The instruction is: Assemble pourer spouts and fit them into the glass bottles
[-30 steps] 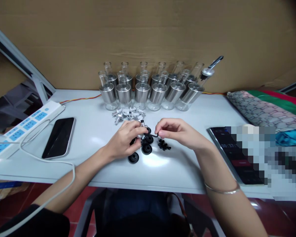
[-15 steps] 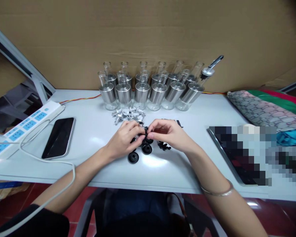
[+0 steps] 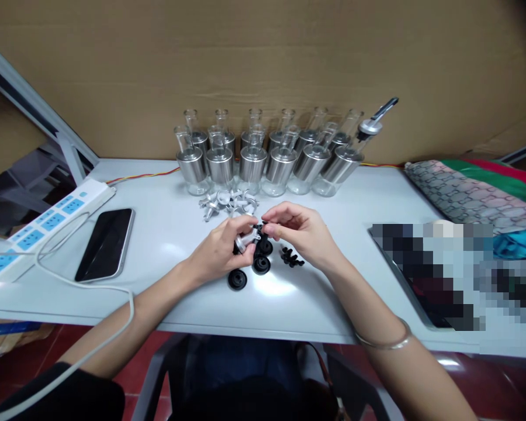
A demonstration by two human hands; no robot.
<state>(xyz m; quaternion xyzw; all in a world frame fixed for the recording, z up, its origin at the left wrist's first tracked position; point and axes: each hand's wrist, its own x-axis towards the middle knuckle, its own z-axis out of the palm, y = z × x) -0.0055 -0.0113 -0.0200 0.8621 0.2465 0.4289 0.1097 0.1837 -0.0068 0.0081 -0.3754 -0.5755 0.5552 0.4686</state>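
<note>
My left hand (image 3: 217, 251) is closed around a silver pourer spout (image 3: 246, 239), whose narrow tip points right. Thumb and index finger of my right hand (image 3: 304, 234) pinch a small dark piece (image 3: 264, 224) against that tip; its exact shape is too small to make out. Below the fingers lie several round black stoppers (image 3: 262, 265), the upper ones partly covered by the hands. A little pile of small black parts (image 3: 291, 257) sits under my right wrist. Just behind my left hand is a heap of silver spouts (image 3: 228, 203).
Two rows of glass bottles with steel sleeves (image 3: 253, 164) stand at the back; the rightmost front one carries a pourer (image 3: 371, 127). To the left are a phone (image 3: 105, 245), a power strip (image 3: 48, 225) and a white cable (image 3: 129, 310). A tablet-like device (image 3: 392, 263) lies right.
My left hand has turned and opened its grasp somewhat, so the silver spout now shows. My right hand has shifted slightly up and right, its fingers still near the spout's tip.
</note>
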